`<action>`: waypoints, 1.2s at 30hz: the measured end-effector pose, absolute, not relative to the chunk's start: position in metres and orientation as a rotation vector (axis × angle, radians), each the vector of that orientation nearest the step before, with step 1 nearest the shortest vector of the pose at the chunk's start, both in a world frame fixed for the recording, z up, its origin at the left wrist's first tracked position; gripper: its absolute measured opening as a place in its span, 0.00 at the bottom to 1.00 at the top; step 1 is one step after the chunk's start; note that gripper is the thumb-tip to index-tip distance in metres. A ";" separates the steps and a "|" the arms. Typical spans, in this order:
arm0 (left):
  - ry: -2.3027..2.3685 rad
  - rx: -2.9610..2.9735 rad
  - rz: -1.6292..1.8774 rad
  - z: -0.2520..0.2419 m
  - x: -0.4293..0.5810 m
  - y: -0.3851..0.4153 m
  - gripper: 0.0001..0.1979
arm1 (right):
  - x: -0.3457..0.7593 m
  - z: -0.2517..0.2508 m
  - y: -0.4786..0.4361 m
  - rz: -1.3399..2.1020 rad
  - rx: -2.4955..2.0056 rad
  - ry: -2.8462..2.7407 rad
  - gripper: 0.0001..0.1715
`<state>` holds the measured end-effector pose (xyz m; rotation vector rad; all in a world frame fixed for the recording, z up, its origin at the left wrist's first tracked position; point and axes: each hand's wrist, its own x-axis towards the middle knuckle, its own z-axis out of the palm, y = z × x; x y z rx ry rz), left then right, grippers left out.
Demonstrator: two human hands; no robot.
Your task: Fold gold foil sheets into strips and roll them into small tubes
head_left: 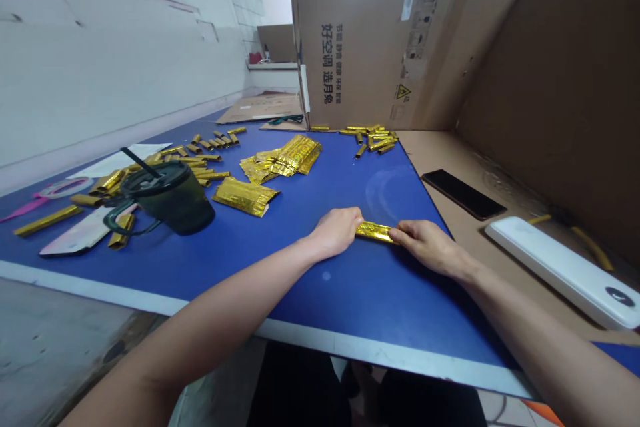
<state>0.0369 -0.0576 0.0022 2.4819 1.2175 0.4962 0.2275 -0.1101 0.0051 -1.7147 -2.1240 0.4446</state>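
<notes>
A narrow strip of folded gold foil (375, 231) lies between my two hands, low over the blue table. My left hand (337, 230) is closed on its left end, and my right hand (425, 243) pinches the right end. Only the strip's middle shows; the fingers cover both ends. Left of my hands, a wider flat gold foil piece (245, 196) rests on the table. Behind it is a loose stack of gold foil sheets (295, 157).
Many small gold foil tubes (375, 137) lie by the cardboard box (370, 47) and at the left. A dark lidded mug (173, 200) with a straw stands near a phone (83, 230). A black phone (463, 193) and a long white device (560, 270) lie on cardboard at right.
</notes>
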 end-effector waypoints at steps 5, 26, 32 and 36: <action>1.401 2.632 0.295 0.000 0.042 -0.066 0.13 | 0.212 0.011 -0.123 -0.029 -1.618 -2.160 0.13; 0.993 2.859 0.097 0.009 0.040 -0.083 0.26 | 0.206 0.007 -0.129 0.108 -1.540 -2.628 0.34; 1.017 2.778 -0.098 0.009 0.035 -0.083 0.32 | 0.216 0.007 -0.125 0.028 -1.648 -2.621 0.41; 1.043 2.809 -0.121 0.011 0.033 -0.085 0.35 | 0.216 0.011 -0.126 -0.039 -1.737 -2.597 0.36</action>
